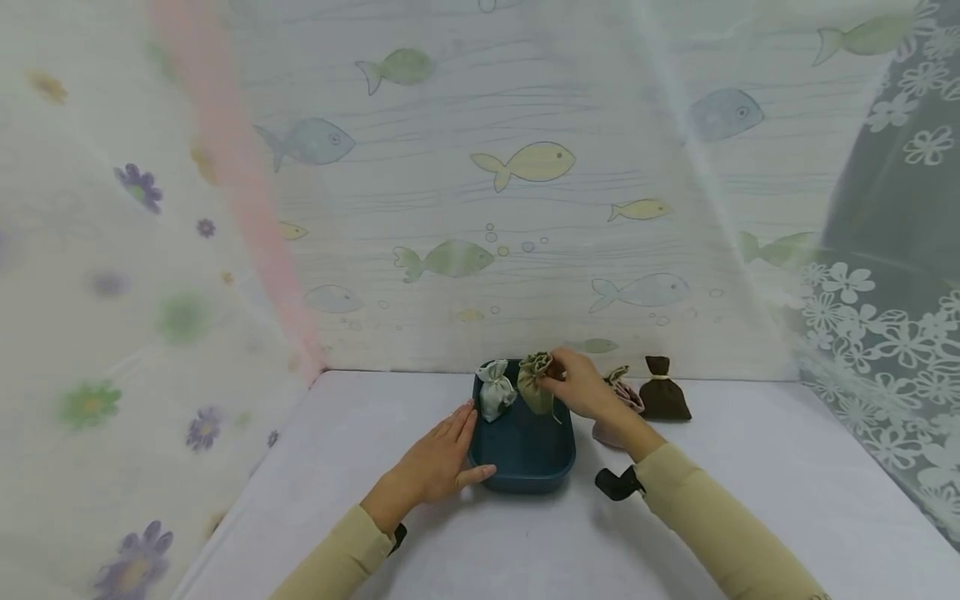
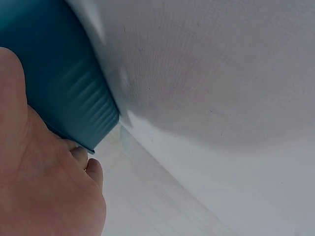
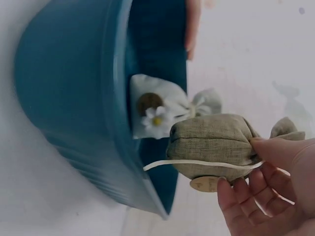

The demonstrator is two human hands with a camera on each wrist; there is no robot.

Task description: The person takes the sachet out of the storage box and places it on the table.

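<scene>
A dark blue plastic bin [image 1: 517, 454] stands on the white table. My left hand [image 1: 442, 454] lies along its left side with straight fingers, the thumb at the front rim. My right hand [image 1: 585, 385] pinches an olive-green drawstring pouch [image 1: 534, 393] by its gathered neck, over the far part of the bin. In the right wrist view that pouch [image 3: 211, 142] shows a loose pale cord and a small oval tag. A pale grey-white pouch [image 1: 496, 396] leans inside the bin at the far left; the right wrist view shows a white flower and a round brown tag on it.
Right of the bin, a dark brown pouch [image 1: 663, 396] stands upright. A pinkish pouch [image 1: 628, 393] sits beside it, partly hidden by my right forearm. Behind the table hangs a fish-print curtain [image 1: 525, 208]; a flower-print sheet [image 1: 135, 292] hangs at left.
</scene>
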